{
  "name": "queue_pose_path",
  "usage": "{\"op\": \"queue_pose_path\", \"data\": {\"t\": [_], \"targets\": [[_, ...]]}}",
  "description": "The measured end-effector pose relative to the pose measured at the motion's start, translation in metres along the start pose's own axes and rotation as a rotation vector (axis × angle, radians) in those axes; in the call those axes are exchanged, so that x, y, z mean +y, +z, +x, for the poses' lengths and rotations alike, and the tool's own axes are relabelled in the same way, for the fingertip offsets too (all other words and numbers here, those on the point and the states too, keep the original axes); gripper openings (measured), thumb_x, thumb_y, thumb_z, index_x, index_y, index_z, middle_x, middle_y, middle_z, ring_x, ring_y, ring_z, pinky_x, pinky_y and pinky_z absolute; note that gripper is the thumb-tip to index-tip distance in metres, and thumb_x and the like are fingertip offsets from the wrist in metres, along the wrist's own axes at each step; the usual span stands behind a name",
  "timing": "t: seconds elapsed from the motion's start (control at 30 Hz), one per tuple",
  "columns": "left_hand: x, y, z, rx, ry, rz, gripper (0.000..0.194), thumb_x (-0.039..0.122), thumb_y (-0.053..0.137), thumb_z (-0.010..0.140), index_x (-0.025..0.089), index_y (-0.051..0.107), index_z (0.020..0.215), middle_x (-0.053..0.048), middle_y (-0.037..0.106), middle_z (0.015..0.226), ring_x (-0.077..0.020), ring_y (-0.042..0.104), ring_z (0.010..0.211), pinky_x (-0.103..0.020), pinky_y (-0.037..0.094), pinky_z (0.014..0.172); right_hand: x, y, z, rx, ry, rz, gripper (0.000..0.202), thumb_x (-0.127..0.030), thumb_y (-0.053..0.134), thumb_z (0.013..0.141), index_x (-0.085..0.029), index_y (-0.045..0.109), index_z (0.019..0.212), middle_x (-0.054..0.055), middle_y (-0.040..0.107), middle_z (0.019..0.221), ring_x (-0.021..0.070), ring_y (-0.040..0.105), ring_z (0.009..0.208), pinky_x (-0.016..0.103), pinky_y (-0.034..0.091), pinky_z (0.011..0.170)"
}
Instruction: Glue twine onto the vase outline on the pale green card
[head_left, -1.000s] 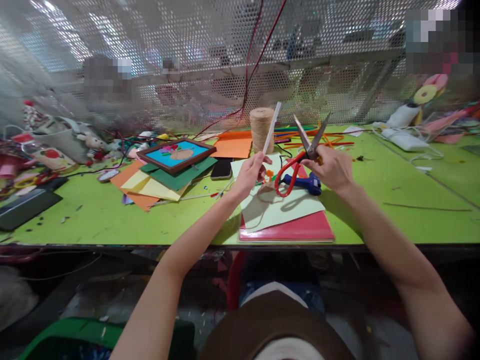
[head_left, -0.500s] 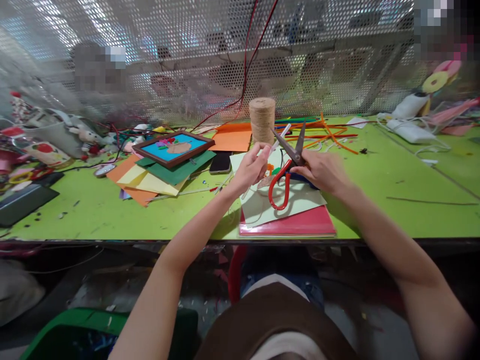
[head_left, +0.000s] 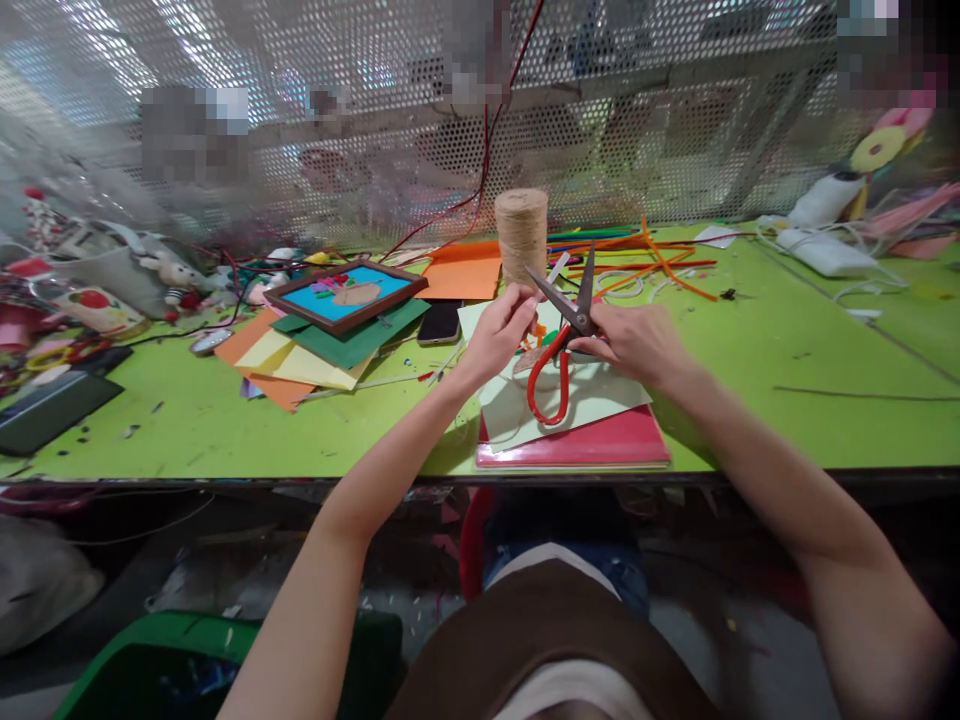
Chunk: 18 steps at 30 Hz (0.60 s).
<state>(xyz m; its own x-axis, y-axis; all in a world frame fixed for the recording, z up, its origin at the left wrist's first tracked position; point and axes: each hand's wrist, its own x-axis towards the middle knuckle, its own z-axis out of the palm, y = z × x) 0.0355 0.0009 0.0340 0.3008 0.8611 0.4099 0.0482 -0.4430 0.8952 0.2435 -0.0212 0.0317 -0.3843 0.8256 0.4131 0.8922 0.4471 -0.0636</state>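
Note:
Red-handled scissors are in my right hand, blades apart and pointing up and away. My left hand is closed in a pinch on a thin white strip, whose end rises past the fingers beside the left blade. Beneath both hands lies a pale green sheet with small orange and green pieces on it, over a pink-red pack. A twine spool stands just beyond my left hand.
Left of my hands, a framed picture rests on coloured sheets, near a phone. Orange strips and a white power strip lie to the right. A perforated screen stands behind the table.
My right hand and the scissors have moved slightly left, closer to my left hand. Less of the white strip shows above the fingers.

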Motion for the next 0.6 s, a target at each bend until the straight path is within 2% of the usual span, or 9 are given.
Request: {"op": "queue_pose_path", "data": {"t": [0.1,0.23,0.3,0.4,0.53,0.6], "targets": [[0.000,-0.001,-0.002,-0.021,0.025,0.040,0.019,0.036,0.052,0.095,0.019,0.054,0.086,0.005,0.042,0.059,-0.0070,0.036,0.049,-0.020,0.033,0.048,0.013,-0.001,0.002,0.036,0.054,0.016,0.060,-0.074,0.036,0.089,-0.021,0.064,0.091,0.011,0.067,0.077,0.0227,0.055,0.065,0.033,0.022,0.058],[0.004,-0.001,-0.006,-0.053,0.067,0.057,0.022,0.040,0.052,0.096,0.020,0.058,0.090,0.006,0.039,0.057,-0.0077,0.036,0.048,-0.020,0.034,0.048,0.048,-0.010,0.005,0.202,0.214,0.023,0.070,-0.078,0.025,0.090,-0.019,0.064,0.090,0.006,0.058,0.063,0.0204,0.051,0.060,0.031,0.024,0.058],[0.005,-0.001,-0.006,-0.026,0.069,0.042,0.022,0.040,0.051,0.096,0.020,0.058,0.091,0.006,0.037,0.056,-0.0075,0.034,0.046,-0.020,0.033,0.046,0.057,-0.015,0.004,0.271,0.219,0.050,0.074,-0.079,0.021,0.089,-0.018,0.063,0.089,0.005,0.056,0.063,0.0194,0.051,0.061,0.031,0.027,0.059],[0.006,-0.001,-0.004,0.003,0.035,0.012,0.017,0.035,0.053,0.096,0.020,0.057,0.089,0.006,0.037,0.056,-0.0073,0.034,0.047,-0.020,0.031,0.046,0.046,-0.018,0.000,0.247,0.117,0.104,0.076,-0.080,0.019,0.089,-0.018,0.062,0.087,0.007,0.059,0.068,0.0193,0.053,0.063,0.031,0.029,0.060],[0.008,0.000,-0.005,0.023,0.016,-0.003,0.013,0.029,0.055,0.095,0.019,0.056,0.085,0.006,0.039,0.058,-0.0075,0.037,0.050,-0.020,0.034,0.051,0.010,-0.013,-0.004,0.031,-0.053,0.070,0.067,-0.077,0.029,0.089,-0.019,0.063,0.088,0.010,0.066,0.076,0.0208,0.055,0.064,0.031,0.027,0.059],[0.010,0.001,-0.007,0.019,0.011,0.000,0.017,0.028,0.056,0.094,0.019,0.053,0.080,0.006,0.041,0.059,-0.0077,0.040,0.053,-0.021,0.037,0.054,-0.002,-0.009,-0.005,-0.035,-0.077,0.025,0.066,-0.076,0.031,0.089,-0.018,0.063,0.090,0.011,0.068,0.079,0.0212,0.055,0.064,0.031,0.024,0.058]]}}
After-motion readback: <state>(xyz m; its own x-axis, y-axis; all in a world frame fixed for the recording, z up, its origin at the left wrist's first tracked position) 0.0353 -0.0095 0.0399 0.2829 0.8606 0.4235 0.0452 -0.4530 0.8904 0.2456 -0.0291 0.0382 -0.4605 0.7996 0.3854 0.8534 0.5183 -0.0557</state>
